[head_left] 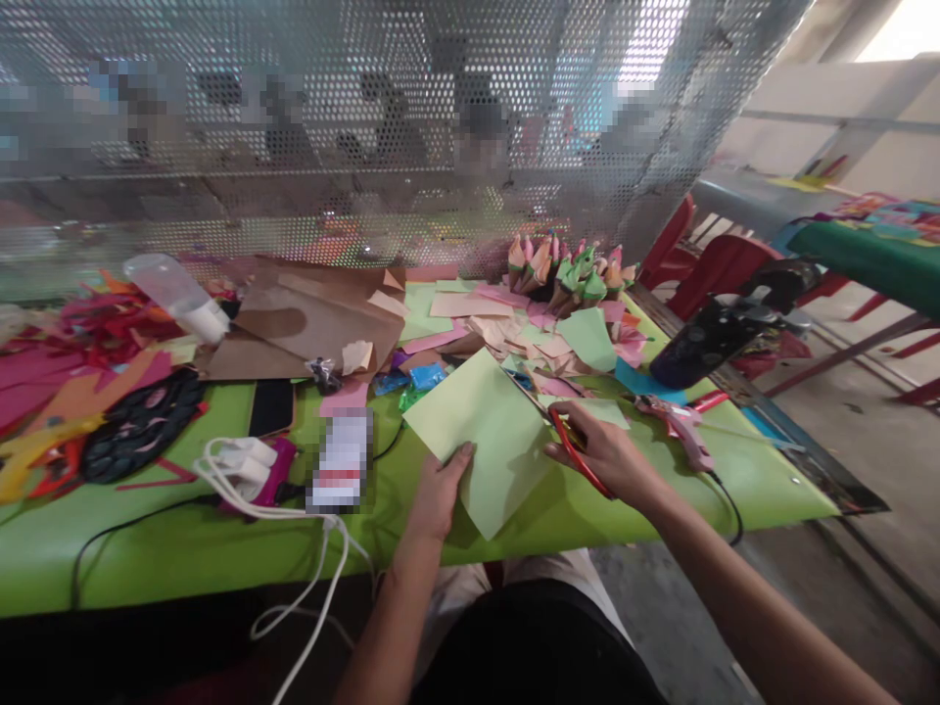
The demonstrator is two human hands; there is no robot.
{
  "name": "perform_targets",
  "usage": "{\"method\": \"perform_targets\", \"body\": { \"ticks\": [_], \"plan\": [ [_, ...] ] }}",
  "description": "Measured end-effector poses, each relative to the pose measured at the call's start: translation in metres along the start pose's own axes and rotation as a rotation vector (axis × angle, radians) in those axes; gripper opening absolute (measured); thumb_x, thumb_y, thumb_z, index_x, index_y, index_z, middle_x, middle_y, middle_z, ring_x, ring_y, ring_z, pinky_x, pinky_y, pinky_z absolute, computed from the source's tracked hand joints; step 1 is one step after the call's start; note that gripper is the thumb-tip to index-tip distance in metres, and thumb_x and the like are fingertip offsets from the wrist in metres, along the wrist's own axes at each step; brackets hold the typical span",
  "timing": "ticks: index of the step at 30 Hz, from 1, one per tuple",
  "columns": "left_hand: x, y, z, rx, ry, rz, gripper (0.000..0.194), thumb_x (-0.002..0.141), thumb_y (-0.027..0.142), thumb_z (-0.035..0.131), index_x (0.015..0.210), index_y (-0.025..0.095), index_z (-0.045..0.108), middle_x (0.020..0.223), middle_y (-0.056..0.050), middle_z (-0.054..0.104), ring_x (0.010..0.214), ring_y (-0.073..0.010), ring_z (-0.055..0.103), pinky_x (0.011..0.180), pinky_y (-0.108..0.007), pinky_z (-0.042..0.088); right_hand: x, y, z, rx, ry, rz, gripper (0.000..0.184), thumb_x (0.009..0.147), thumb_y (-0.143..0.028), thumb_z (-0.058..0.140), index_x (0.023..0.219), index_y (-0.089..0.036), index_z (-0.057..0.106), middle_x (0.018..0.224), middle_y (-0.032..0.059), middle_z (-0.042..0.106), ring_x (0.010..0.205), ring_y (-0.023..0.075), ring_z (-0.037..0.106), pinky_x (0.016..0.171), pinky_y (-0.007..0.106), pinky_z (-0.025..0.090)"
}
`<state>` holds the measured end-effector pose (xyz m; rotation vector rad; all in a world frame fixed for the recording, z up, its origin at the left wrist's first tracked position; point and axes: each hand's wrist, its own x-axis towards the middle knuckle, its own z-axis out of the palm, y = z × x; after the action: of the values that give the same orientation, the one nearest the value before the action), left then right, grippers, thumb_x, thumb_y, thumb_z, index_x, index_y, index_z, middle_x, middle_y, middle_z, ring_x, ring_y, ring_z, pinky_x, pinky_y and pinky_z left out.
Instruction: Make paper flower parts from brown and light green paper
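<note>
My left hand (443, 487) grips the lower left edge of a pale green sheet of paper (495, 441), thumb on top and the other fingers hidden beneath. The sheet is tilted, one corner pointing toward me. In my right hand (598, 446) is a pair of scissors with red handles (580, 455), my fingers closed around the loops. Their blades lie along the sheet's upper right edge. Behind the sheet are loose paper scraps (506, 333) in green, pink and peach, with small blue packets (427, 377) to the left.
A pink glue gun (686, 431) and a dark bottle (705, 338) are on the right. Paper cone flowers (580, 274) stand at the back. Brown paper (308, 323), a phone (342, 460) and a power strip with white cables (254, 470) lie left. A perforated metal screen (411, 127) rises behind.
</note>
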<state>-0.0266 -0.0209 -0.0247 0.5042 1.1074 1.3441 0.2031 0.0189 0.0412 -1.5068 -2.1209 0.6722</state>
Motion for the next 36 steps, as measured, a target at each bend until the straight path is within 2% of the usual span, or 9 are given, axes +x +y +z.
{"method": "perform_targets", "body": {
  "ticks": [7, 15, 25, 36],
  "plan": [
    [-0.0012, 0.0015, -0.0003, 0.014, -0.03, 0.011, 0.058, 0.061, 0.047, 0.09, 0.106, 0.014, 0.076, 0.11, -0.013, 0.078, 0.107, -0.0316, 0.072, 0.098, -0.043, 0.055, 0.003, 0.0023, 0.0025, -0.008, 0.033, 0.02, 0.047, 0.085, -0.057, 0.059, 0.114, -0.021, 0.063, 0.068, 0.0006, 0.066, 0.059, 0.019, 0.058, 0.057, 0.027, 0.042],
    [0.0016, -0.0023, -0.0045, 0.016, -0.053, 0.002, 0.055, 0.065, 0.047, 0.087, 0.108, 0.016, 0.077, 0.103, -0.011, 0.08, 0.093, -0.0294, 0.075, 0.088, -0.042, 0.059, 0.0035, 0.0035, 0.0029, -0.024, -0.003, 0.015, 0.05, 0.084, -0.057, 0.058, 0.117, -0.019, 0.061, 0.07, 0.0015, 0.067, 0.063, 0.02, 0.061, 0.058, 0.027, 0.043],
    [0.0024, -0.0014, -0.0045, -0.05, -0.002, -0.02, 0.054, 0.062, 0.043, 0.09, 0.106, 0.014, 0.075, 0.102, -0.011, 0.08, 0.102, -0.0295, 0.074, 0.102, -0.044, 0.054, 0.0001, -0.0037, -0.0018, -0.043, 0.018, -0.012, 0.047, 0.083, -0.057, 0.061, 0.113, -0.021, 0.064, 0.072, 0.0022, 0.068, 0.062, 0.0205, 0.062, 0.059, 0.027, 0.043],
    [-0.002, 0.0037, -0.0004, -0.048, -0.038, -0.034, 0.057, 0.06, 0.043, 0.091, 0.107, 0.013, 0.075, 0.102, -0.013, 0.079, 0.094, -0.0299, 0.075, 0.096, -0.045, 0.057, -0.0005, -0.0018, 0.0041, -0.023, 0.065, 0.026, 0.04, 0.083, -0.05, 0.06, 0.111, -0.021, 0.063, 0.072, 0.0017, 0.067, 0.063, 0.0199, 0.062, 0.06, 0.027, 0.044]
  ]
}}
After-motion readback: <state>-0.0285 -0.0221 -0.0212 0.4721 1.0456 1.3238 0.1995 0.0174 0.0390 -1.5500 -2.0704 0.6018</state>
